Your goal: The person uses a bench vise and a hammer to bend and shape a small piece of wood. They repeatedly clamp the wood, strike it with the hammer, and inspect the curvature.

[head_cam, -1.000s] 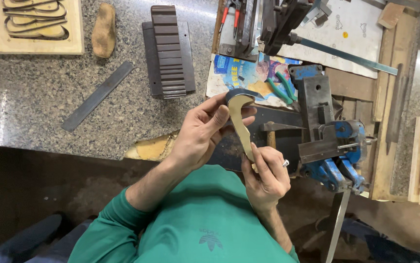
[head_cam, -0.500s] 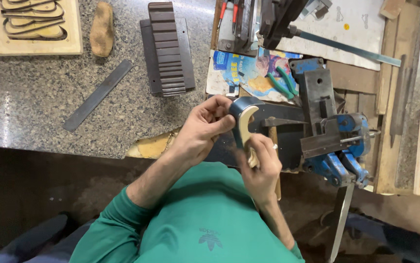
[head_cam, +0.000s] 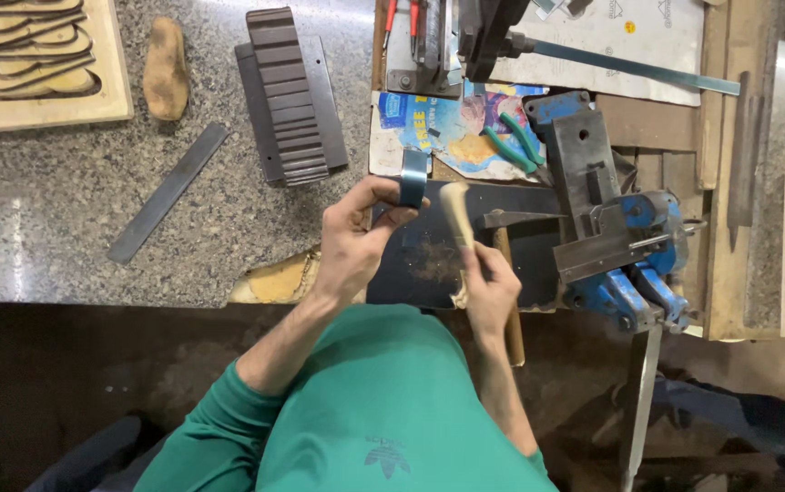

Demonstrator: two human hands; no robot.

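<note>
Granite bench carries steel strip, ridged block.

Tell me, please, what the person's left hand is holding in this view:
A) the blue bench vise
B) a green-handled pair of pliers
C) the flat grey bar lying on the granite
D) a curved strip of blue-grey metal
D: the left hand pinches a curved blue-grey metal strip, while the right hand holds a pale wooden piece beside it.

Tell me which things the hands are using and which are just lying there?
In use: left hand holds metal strip; right hand holds wooden piece.

Lying about: blue vise, green pliers, flat bar, ridged block.
</note>
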